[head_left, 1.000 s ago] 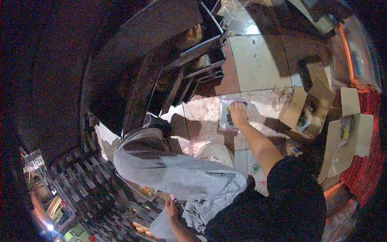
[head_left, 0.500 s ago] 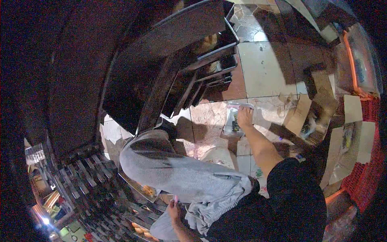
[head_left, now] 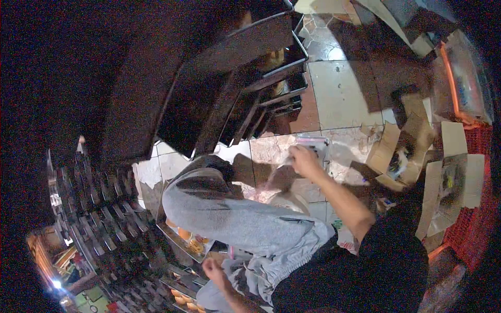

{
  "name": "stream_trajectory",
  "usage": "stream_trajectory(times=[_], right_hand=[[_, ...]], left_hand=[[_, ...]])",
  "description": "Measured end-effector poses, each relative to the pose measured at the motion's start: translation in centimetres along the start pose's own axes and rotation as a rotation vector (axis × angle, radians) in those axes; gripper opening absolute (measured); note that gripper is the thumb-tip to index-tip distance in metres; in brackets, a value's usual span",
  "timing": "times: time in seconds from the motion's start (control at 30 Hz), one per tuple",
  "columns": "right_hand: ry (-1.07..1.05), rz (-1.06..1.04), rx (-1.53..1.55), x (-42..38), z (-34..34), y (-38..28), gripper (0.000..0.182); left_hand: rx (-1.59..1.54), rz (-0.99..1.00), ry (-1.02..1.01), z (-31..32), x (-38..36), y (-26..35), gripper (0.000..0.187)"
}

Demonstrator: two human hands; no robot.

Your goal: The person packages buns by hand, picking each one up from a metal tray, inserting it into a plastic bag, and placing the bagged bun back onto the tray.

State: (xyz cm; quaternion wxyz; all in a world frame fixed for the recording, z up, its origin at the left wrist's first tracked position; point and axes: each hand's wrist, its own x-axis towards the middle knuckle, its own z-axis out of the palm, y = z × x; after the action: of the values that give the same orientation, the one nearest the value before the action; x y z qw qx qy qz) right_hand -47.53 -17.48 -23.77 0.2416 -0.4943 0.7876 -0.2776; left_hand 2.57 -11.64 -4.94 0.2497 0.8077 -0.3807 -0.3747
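Observation:
A clear zip bag with a pink strip along its top lies on the tiled floor. Over its left side is my right hand, fingers closed together; a pale, blurred bit shows at the fingertips, too small to name. Near my lap, my left hand has its fingers curled in, and whatever they may hold is hidden. Just above that hand, a small pink-edged piece shows against my grey trousers.
Dark metal trays are stacked beyond my knee, with rows of dark slatted pieces at left. Below my leg is a tray of orange items. Open cardboard boxes and a red crate stand at right.
My right hand has moved left off the middle of the zip bag, fingers closed. My left hand has shifted left, away from the pink-edged piece. The view has turned slightly.

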Motion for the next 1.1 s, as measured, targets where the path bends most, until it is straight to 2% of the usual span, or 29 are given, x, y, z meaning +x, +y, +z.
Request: stream_trajectory(times=[0.07, 0.13, 0.2, 0.23, 0.27, 0.3, 0.33, 0.37, 0.4, 0.43, 0.47, 0.5, 0.53, 0.6, 0.67, 0.73, 0.8, 0.83, 0.87, 0.93, 0.97, 1.0, 1.03, 1.07, 1.1], right_hand=[[0.010, -0.194, 0.129, -1.0, -6.5, -9.4, 0.012], [0.121, -0.503, 0.390, -3.1, -8.1, -16.7, 0.027], [0.081, -0.840, 0.386, -5.3, -10.1, -23.0, 0.017], [0.055, -0.879, 0.390, -6.2, -10.1, -25.3, 0.017], [0.042, -1.066, 0.339, -7.3, -9.9, -27.6, 0.016], [0.029, -1.263, 0.293, -8.5, -9.2, -29.6, 0.016], [0.010, -1.331, 0.259, -9.4, -7.8, -30.9, 0.018], [-0.024, -1.386, 0.212, -10.2, -6.2, -31.8, 0.020], [-0.056, -1.447, 0.167, -10.5, -4.9, -32.6, 0.021], [-0.211, -1.505, 0.129, -10.6, -4.4, -33.4, 0.029], [-0.254, -1.564, 0.149, -10.6, -3.9, -33.9, 0.029], [-0.387, -1.485, 0.251, -10.3, -3.2, -34.4, 0.034], [-0.524, -1.389, 0.337, -10.0, -2.2, -35.5, 0.039], [-0.333, -1.382, 0.023, -8.3, -1.0, -38.6, 0.051], [-0.706, -1.289, 0.035, -4.6, 3.6, -38.5, 0.044], [-1.216, -1.088, -0.276, -2.5, 8.5, -39.4, 0.043], [-1.102, -1.140, -0.200, -2.5, 11.9, -36.6, 0.029], [-1.110, -1.178, -0.244, -3.0, 11.7, -36.0, 0.028], [-1.196, -1.072, -0.347, -3.5, 11.5, -35.3, 0.033], [-1.208, -1.030, -0.375, -4.8, 11.5, -32.7, 0.040], [-1.156, -1.121, -0.414, -5.8, 11.0, -31.3, 0.038], [-1.096, -1.208, -0.448, -6.9, 9.8, -31.4, 0.036], [-1.172, -1.176, -0.625, -7.2, 9.6, -31.9, 0.043], [-1.174, -1.181, -0.625, -7.6, 9.7, -31.9, 0.043], [-1.067, -1.221, -0.614, -8.1, 9.6, -31.6, 0.038]], left_hand=[[-0.049, 0.055, 0.040, 0.2, -0.8, 4.1, 0.029], [-0.509, 0.199, -0.505, 1.7, -1.5, 8.7, 0.052], [-0.662, 0.220, -0.797, 3.4, -3.3, 13.6, 0.085], [-0.779, 0.241, -0.732, 3.9, -5.1, 16.4, 0.095], [-0.900, 0.263, -0.652, 3.8, -6.7, 18.2, 0.105], [-0.920, 0.372, -0.745, 2.3, -5.4, 17.1, 0.110], [-0.927, 0.490, -0.831, 0.5, -3.6, 14.7, 0.115], [-0.816, 0.476, -0.526, -1.2, -3.1, 11.0, 0.096], [-0.537, 0.352, -0.351, -2.0, -3.8, 12.4, 0.065], [-0.421, 0.390, -0.224, -1.9, -4.7, 12.5, 0.041], [-0.362, 0.393, -0.084, -1.6, -4.1, 10.7, 0.034], [-0.329, 0.381, -0.042, -1.6, -3.5, 8.6, 0.031], [-0.517, 0.297, -0.080, -0.9, -2.5, 5.9, 0.033], [-0.513, 0.291, -0.078, 0.2, -2.8, 4.0, 0.035], [-0.565, 0.181, -0.159, 2.1, -1.9, 0.4, 0.039], [-0.619, 0.319, -0.103, 3.1, -1.8, -1.1, 0.042], [-0.341, 0.354, 0.087, 3.2, -1.5, -3.2, 0.044], [-0.344, 0.219, 0.130, 2.9, -2.0, -4.0, 0.046], [-0.233, 0.185, 0.216, 2.2, -2.6, -4.9, 0.043], [-0.128, 0.076, 0.249, 0.1, -4.6, -4.9, 0.039], [-0.009, 0.095, 0.305, -0.1, -5.1, -5.8, 0.036], [-0.014, 0.087, 0.314, -0.2, -5.4, -5.9, 0.036], [-0.015, 0.057, 0.303, -0.3, -5.7, -5.8, 0.036], [-0.016, 0.031, 0.291, -0.2, -5.9, -5.7, 0.036], [-0.035, 0.048, 0.280, 0.1, -6.0, -5.4, 0.037]])
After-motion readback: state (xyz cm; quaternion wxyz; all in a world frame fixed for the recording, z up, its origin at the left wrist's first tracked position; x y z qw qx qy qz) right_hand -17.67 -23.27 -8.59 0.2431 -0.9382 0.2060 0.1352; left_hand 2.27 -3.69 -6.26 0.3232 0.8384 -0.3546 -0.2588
